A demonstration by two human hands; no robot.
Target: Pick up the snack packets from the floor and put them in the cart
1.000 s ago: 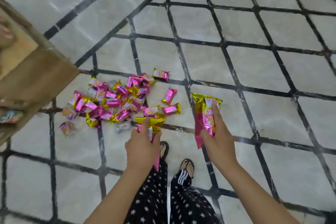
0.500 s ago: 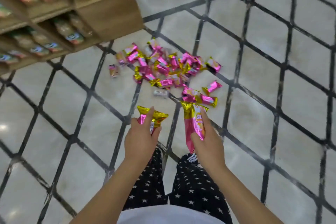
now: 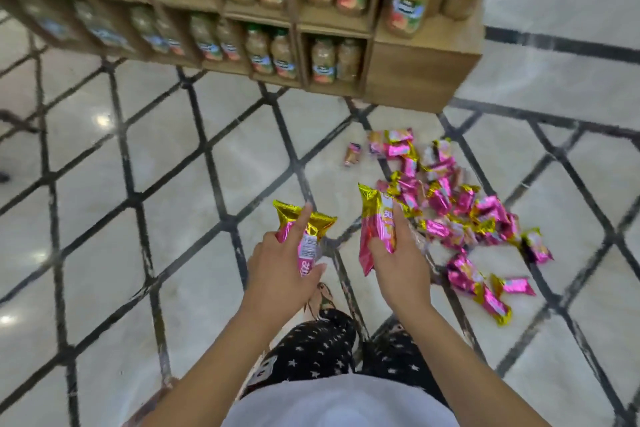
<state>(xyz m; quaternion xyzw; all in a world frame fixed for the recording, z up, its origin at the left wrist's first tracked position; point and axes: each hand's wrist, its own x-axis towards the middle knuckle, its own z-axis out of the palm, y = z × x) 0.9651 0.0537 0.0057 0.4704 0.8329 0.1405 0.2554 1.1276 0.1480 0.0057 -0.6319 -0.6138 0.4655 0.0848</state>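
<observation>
Packet gripped by left hand fingers, second packet by right hand fingers, both long axes pointing forward; pile on floor just right of right hand, nearer it than left, shelf beyond, cart unseen.

At 12 o'clock, the wooden shelf unit is cut off by the top edge; labels on its plastic juice bottles are too blurred to read. Centre: the pink-and-gold foil snack packet has its lower end hidden in the left grip; the second pink-and-gold foil packet is partly covered by the right grip. At 3 o'clock, the heap of small pink-and-gold foil packets overlaps, count indeterminable. At 9 o'clock, a dark object is cut by the left edge, unidentifiable.
</observation>
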